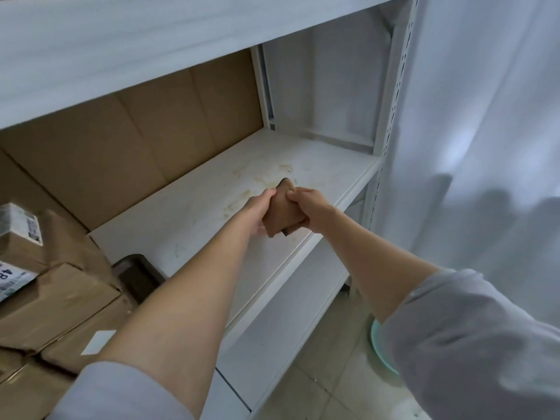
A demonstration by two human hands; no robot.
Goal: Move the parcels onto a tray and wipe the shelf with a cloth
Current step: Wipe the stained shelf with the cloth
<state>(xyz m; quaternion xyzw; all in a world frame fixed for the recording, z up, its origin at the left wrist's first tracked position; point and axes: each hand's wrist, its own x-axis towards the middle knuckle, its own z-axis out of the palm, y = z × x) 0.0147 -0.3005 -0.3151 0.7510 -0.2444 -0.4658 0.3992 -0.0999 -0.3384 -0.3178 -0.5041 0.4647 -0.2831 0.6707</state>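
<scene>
Grey sleeves are filling the bottom corners of the frame, and two bare forearms are reaching from them toward the centre, where both hands are meeting on the cloth (283,213). The left hand (260,213) is curling its fingers round the cloth's left side, and the right hand (312,210) is pinching the right side with the thumb on top, so neither is spread. Brown and folded, the cloth is hanging over the front part of the white shelf (181,225); whether it is touching the surface I cannot tell. Its long axis is running up and down the frame, one corner pointing deeper into the shelf. Brownish stains (266,177) are lying just beyond that corner and to its left, and both hands are sitting about equally near them, so the coming stroke is probably going forward, away from the body. Parcels (60,298) are sitting stacked at the lower left, off this shelf, beside a dark tray (136,274) edge – clearing is looking done, wiping not yet begun
</scene>
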